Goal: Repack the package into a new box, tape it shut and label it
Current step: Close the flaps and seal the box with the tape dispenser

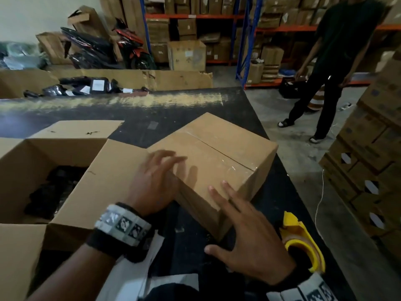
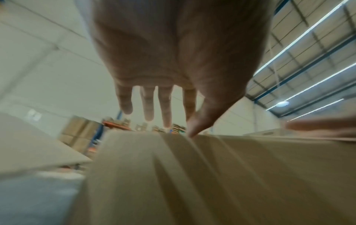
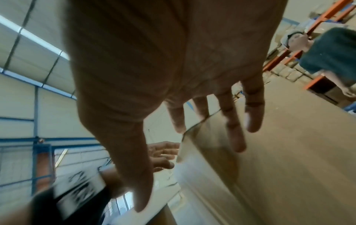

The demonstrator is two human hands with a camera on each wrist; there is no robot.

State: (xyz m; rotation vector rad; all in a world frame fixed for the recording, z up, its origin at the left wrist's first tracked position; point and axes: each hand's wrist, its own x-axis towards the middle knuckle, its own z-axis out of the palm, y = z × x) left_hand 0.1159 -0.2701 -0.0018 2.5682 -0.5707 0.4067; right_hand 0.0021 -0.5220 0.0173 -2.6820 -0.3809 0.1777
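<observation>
The sealed box (image 1: 217,161) sits on the dark table (image 1: 152,118), right of centre, turned so one corner faces me. Clear tape already covers its top seam, so I judge the taping done and the label still to come; I see no label on the faces in view. The seam, and with it the long axis, runs from near-right to far-left, away from me on a diagonal.

My left hand (image 1: 155,181) lies flat on the near-left top edge, fingers spread and straight. My right hand (image 1: 245,233) spreads against the near side face. Neither hand grips; probably I am steadying or turning the box.

To the left an open box (image 1: 65,170) holds dark goods. The yellow tape dispenser (image 1: 303,242) lies just beside my right wrist, within reach.
</observation>
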